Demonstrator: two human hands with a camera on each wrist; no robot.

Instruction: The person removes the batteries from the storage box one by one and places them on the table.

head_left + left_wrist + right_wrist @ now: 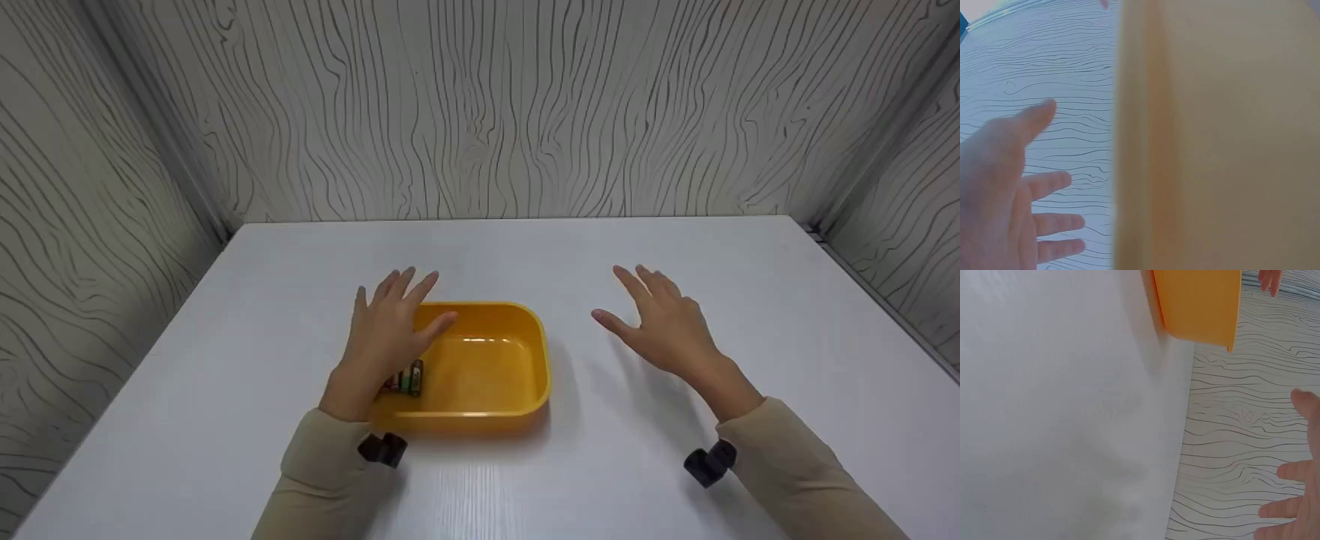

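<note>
A yellow plastic bin [546,360] with rounded corners rests on the white table. Several batteries [411,378] lie in its left part, partly hidden behind my left wrist. My left hand [386,334] hovers over the bin's left side with fingers spread and holds nothing. In the left wrist view the bin's wall [1241,140] fills the right half, beside the left hand [1005,180]. To the right of the bin, my right hand [664,330] is held above the table, fingers spread, with nothing in it. The right wrist view shows the bin [1199,306] at the top.
The white table [225,360] reaches back to a wall panel [480,112] with a wood-grain pattern. Similar panels stand at the left [60,225] and right. A small black device [382,448] sits at each wrist.
</note>
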